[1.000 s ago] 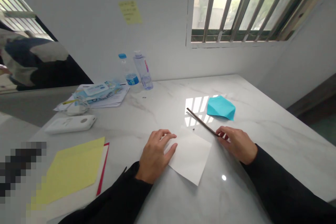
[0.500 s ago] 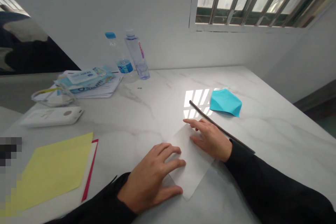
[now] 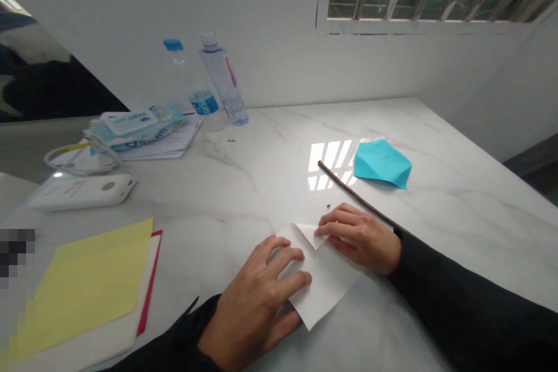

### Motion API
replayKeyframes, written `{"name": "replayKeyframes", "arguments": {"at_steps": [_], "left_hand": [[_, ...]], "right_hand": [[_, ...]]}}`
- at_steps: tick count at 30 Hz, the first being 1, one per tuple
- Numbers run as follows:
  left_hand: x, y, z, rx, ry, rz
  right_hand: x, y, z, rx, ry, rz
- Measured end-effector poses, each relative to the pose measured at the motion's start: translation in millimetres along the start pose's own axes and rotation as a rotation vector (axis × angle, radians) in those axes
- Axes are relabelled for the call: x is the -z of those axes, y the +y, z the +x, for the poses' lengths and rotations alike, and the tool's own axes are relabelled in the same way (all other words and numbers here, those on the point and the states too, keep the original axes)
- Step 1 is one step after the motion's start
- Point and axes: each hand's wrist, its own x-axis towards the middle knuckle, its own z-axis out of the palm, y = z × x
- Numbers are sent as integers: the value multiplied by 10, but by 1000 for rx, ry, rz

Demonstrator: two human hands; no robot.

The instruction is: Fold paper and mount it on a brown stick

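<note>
A small sheet of white paper (image 3: 325,282) lies at a slant on the table between my hands, its far corner turned over towards me in a fold. My left hand (image 3: 265,296) grips the left edge, fingers over the top and thumb partly hidden under the paper. With fingers closed, my right hand (image 3: 360,238) pinches the paper at the turned-over corner. Just beyond that hand a thin brown stick (image 3: 355,193) runs across the table, its near end hidden by the black sleeve. Past the stick lies a creased turquoise piece of paper (image 3: 382,164).
On the left are yellow sheets (image 3: 93,285), a white box-like device (image 3: 82,192), a coiled cable (image 3: 82,154) and a wipes pack (image 3: 135,128) on papers. A blue-capped bottle (image 3: 203,103) and a clear bottle (image 3: 224,81) stand by the wall. A tiny dark speck (image 3: 328,206) lies near my right hand.
The paper's far corner has been lifted and folded over towards me. My right hand has gone from a stretched forefinger to a pinch, and my left thumb has slipped under the edge.
</note>
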Motion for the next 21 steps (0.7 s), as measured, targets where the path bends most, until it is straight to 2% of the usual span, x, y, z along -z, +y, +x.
{"name": "replayKeyframes", "arguments": {"at_steps": [9, 14, 17, 21], "left_hand": [[50, 23, 47, -67, -5, -3], [24, 67, 69, -132, -12, -87], [-13, 90, 94, -93, -14, -96], [-80, 116, 118, -5, 75, -162]], "right_hand": [[37, -33, -18, -24, -44, -22], [73, 3, -6, -33, -59, 13], [86, 24, -3, -29, -59, 38], [102, 32, 2, -50, -57, 77]]}}
